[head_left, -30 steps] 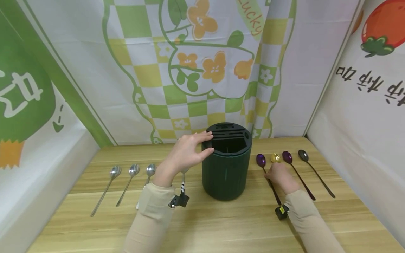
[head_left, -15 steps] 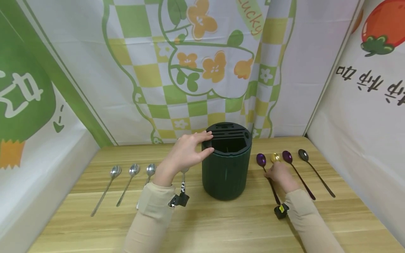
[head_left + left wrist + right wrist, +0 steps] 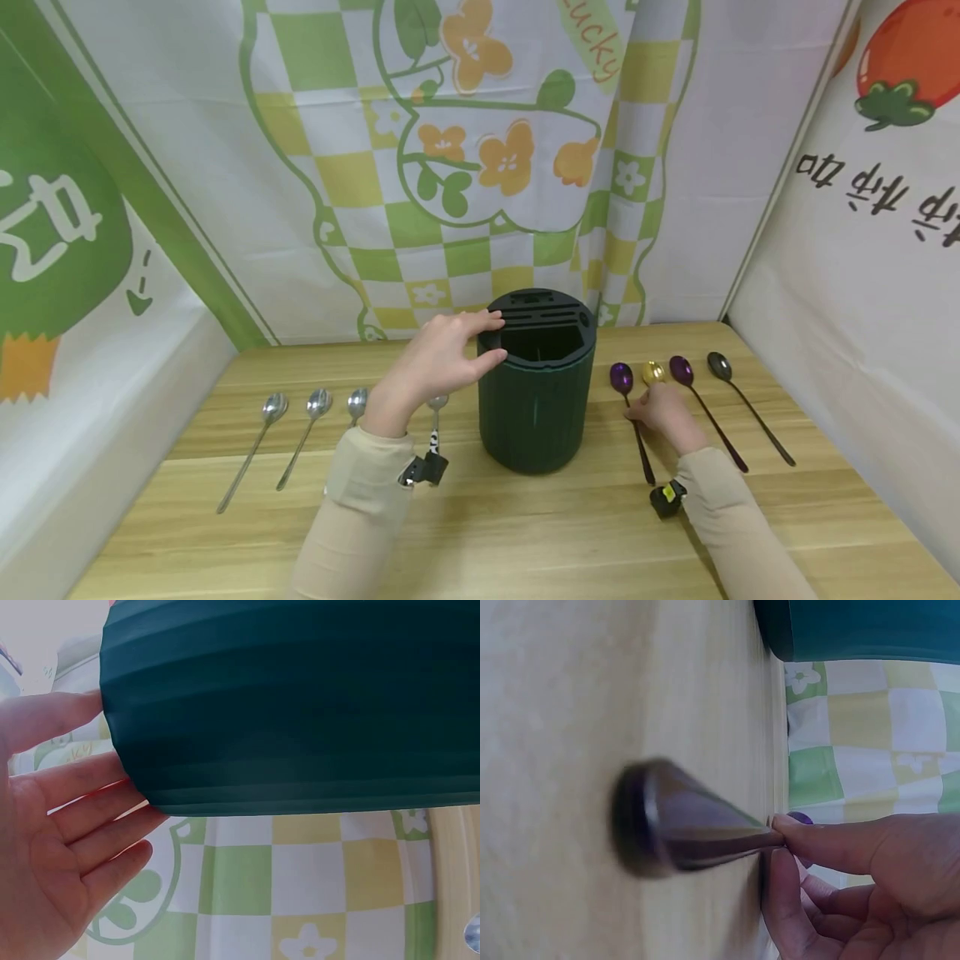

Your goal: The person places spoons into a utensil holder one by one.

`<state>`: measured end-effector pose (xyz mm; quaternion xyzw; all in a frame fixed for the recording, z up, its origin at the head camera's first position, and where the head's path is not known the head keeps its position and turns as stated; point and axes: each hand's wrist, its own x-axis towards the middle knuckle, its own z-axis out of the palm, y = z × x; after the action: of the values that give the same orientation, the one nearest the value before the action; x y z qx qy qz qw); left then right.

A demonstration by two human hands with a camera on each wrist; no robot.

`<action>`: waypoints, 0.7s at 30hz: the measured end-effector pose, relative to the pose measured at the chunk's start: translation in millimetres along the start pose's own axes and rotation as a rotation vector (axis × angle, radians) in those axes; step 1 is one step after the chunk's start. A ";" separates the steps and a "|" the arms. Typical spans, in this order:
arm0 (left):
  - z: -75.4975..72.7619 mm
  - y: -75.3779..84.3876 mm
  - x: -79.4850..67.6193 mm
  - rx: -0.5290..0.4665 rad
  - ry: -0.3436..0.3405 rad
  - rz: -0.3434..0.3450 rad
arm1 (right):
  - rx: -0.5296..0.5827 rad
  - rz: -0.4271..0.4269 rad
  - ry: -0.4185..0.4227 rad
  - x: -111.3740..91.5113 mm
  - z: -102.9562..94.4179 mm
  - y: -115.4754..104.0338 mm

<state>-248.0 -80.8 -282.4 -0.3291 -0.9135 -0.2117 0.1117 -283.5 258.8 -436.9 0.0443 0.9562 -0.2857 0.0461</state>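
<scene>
In the head view a dark green ribbed utensil holder (image 3: 532, 417) stands upright on the table, its black slotted top facing up. My left hand (image 3: 438, 362) touches the left side of its rim with fairly straight fingers; the left wrist view shows thumb and fingertips against the holder's wall (image 3: 300, 712). To the holder's right, my right hand (image 3: 663, 411) pinches the handle of a purple spoon (image 3: 622, 377) between thumb and index finger. That dark handle (image 3: 705, 832) points toward the right wrist camera. A gold spoon (image 3: 653, 372) lies partly hidden behind the right hand.
Another purple spoon (image 3: 682, 369) and a black spoon (image 3: 719, 365) lie farther right. Left of the holder are several silver spoons, including the outermost one (image 3: 274, 407) and one with a patterned handle (image 3: 434, 440), some partly covered by the left arm. A patterned curtain (image 3: 450, 250) hangs behind.
The handle end of the pinched purple spoon has swung a little to the left, and its bowl has shifted slightly right. My left hand stays on the holder's rim.
</scene>
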 end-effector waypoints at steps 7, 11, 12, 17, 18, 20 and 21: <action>-1.7 1.5 0.5 0.006 -0.004 0.005 | 0.011 0.025 -0.005 -1.7 1.2 -2.9; -1.9 0.9 0.8 0.009 -0.003 0.006 | -0.003 0.023 0.006 -3.3 1.5 -4.8; -1.8 0.9 1.1 0.013 -0.003 0.003 | -0.007 0.023 0.008 -3.3 1.7 -4.8; -2.4 1.0 2.3 0.026 -0.012 -0.003 | -0.021 0.030 0.016 -1.8 2.2 -4.0; -2.7 1.3 2.5 0.027 -0.014 -0.005 | -0.018 0.033 0.013 -1.7 2.0 -4.0; -3.2 2.0 2.9 0.027 -0.017 -0.005 | -0.011 0.041 0.012 -1.9 1.8 -4.3; -3.4 2.3 3.1 0.029 -0.017 -0.005 | -0.005 0.044 0.012 -2.0 1.7 -4.4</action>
<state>-248.6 -79.1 -277.5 -0.3271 -0.9181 -0.1960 0.1080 -281.9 254.1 -435.7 0.0669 0.9560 -0.2818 0.0466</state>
